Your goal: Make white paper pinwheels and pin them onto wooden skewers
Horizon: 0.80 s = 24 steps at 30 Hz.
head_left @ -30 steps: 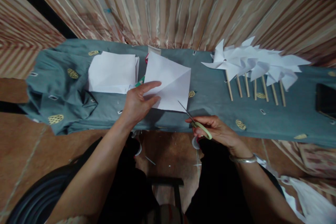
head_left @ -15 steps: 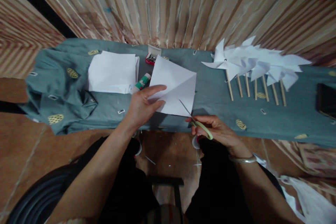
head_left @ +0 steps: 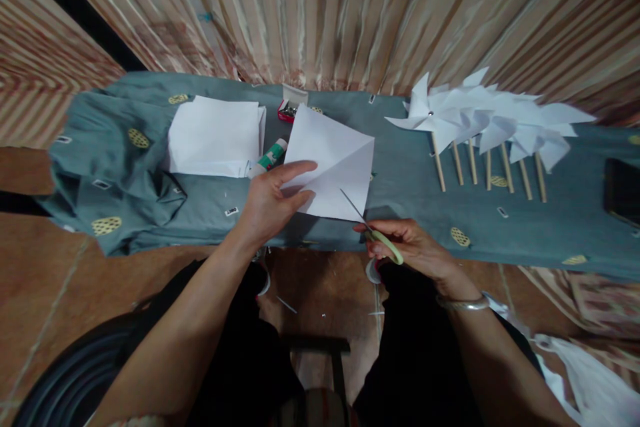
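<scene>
A square sheet of white paper [head_left: 345, 140] with a diagonal crease is tilted above the cloth-covered table. My left hand [head_left: 275, 197] grips its left edge between thumb and fingers. In my right hand [head_left: 400, 243] is a pair of scissors [head_left: 383, 243] with pale green handles. One blade lies over the paper's lower right corner, pointing up and left; the other blade is hidden under the sheet. Just beyond my left hand lies a green and white glue stick [head_left: 273, 155]. A small red box [head_left: 287, 110] of metal pins stands open behind the paper.
A stack of white paper [head_left: 215, 137] lies left of the glue stick. To the right, several white paper pinwheels [head_left: 485, 123] on wooden sticks lie in a row. A dark phone [head_left: 621, 190] rests at the right end. Pleated curtains [head_left: 330, 20] hang behind the table [head_left: 400, 200].
</scene>
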{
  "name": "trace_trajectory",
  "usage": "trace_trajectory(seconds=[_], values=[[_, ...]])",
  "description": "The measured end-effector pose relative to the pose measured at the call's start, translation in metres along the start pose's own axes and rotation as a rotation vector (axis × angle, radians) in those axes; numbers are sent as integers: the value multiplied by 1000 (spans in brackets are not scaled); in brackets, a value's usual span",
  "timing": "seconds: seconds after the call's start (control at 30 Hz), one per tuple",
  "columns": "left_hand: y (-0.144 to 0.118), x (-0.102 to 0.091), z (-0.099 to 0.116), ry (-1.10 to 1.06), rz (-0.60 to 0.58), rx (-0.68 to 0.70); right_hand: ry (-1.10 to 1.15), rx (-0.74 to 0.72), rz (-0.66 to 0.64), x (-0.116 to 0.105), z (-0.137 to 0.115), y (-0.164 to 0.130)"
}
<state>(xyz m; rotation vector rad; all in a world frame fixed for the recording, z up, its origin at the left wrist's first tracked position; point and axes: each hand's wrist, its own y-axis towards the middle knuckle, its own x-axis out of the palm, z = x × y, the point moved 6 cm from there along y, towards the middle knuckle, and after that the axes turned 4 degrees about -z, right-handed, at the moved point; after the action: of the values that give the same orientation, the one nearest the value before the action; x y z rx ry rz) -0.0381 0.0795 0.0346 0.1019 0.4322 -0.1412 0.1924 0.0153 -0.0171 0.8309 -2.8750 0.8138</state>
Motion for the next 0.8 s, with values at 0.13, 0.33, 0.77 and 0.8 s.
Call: trace_trajectory(seconds=[0.13,0.33,0.77,0.8], values=[[-1,2,1,-13,-10,-11,-18,-16,5,0,-1,0],[-3,7,2,-78,-40,-27,-18,-55,-28,1,-3,3],[-5,6,2,-70,-24,-20,40,-17,6,-4,6,4],[-5,5,2,-75,-26,-22,36,-18,9,-4,6,4]])
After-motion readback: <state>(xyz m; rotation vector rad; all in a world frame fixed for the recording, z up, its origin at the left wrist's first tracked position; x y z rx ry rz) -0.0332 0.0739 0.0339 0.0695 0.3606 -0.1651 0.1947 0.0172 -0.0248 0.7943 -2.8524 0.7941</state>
